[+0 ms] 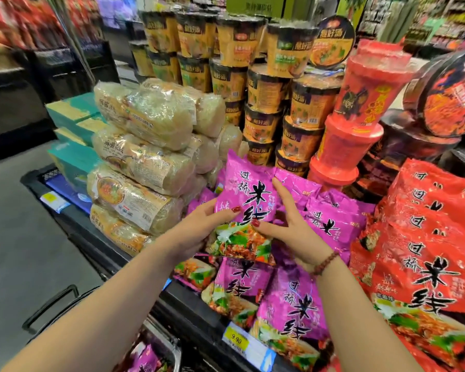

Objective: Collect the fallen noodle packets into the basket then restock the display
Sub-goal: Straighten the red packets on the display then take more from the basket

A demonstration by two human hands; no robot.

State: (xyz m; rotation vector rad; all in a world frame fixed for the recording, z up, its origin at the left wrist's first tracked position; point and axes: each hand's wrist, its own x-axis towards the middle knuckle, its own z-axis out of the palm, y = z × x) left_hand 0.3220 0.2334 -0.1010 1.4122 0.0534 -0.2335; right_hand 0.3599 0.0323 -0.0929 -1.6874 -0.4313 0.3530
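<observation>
Display (199,315): black-edged shelf running from middle left to bottom right; the stock lies in loose heaps, so each pack needs a flat seat.
Purple pile (293,304): glossy, crinkled pillow packs at lower centre, likely slippery on one another. I judge it best to lay the next one flat, print up, and push it back from the shelf lip.
Basket (168,338): bottom left, grey rim, more purple packs inside waiting to be restocked.
Held packet (249,200): soft film pack at centre, above the pile and tilted; supporting both sides should stop it buckling.
Right hand (293,232): thumb on the lower face, forefinger straight up the right edge, other fingers spread; it holds the pack.
Left hand (199,229): thumb on the print, fingers curled behind, gripping.
Price tag (236,340): yellow, on the lip; better left uncovered.
</observation>
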